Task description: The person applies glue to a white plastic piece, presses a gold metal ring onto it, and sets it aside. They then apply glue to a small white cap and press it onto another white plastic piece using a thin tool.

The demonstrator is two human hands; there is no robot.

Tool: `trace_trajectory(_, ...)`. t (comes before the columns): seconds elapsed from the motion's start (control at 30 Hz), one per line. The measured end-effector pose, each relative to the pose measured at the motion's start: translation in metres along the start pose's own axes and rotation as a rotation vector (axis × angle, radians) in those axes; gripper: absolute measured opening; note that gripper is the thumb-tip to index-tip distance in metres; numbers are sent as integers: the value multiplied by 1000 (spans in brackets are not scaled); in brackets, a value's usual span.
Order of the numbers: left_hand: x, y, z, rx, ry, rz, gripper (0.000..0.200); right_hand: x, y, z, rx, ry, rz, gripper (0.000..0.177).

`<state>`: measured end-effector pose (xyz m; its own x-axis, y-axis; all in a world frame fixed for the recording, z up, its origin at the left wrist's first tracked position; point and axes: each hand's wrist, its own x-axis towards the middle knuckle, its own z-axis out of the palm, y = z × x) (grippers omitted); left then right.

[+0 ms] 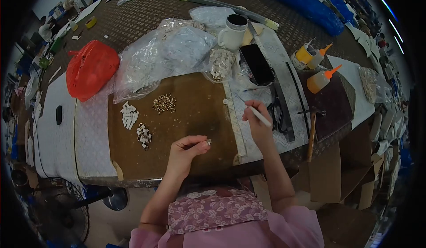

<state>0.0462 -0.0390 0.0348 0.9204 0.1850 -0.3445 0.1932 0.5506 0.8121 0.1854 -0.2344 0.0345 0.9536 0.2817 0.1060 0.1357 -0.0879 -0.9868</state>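
Note:
My left hand (191, 149) is closed in a pinch on a small metal ring piece (208, 142) above the brown mat (195, 110). My right hand (258, 123) grips a white pen-like tool (261, 117), its thin tip pointing up and left, over the pale board right of the mat. On the mat lie a heap of gold rings (164, 103), a pile of white strips (129, 116) and a small pile of white pieces with metal rings (143, 136).
Behind the mat are clear plastic bags (186, 46), a white mug (232, 34) and a phone (257, 64). Scissors (277, 115), a hammer (312, 132) and orange-tipped bottles (319, 81) lie to the right. A red bag (92, 70) sits left.

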Motion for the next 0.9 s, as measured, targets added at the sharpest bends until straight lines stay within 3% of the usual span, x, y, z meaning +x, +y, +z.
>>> trace_trajectory(0.07, 0, 0, -4, -58, 16, -39, 19, 16, -7, 1, 6, 39, 3, 16)
trace_trajectory(0.2, 3, -4, -11, -107, 40, -88, 20, 41, 13, 16, -83, 136, -282, 15)
trace_trajectory(0.4, 7, -5, -15, -139, 80, -122, 21, 52, 21, 22, -335, 30, -403, 14)
trace_trajectory(0.9, 18, -6, -16, -166, 110, -164, 24, 51, 21, 31, -345, 28, -322, 13)
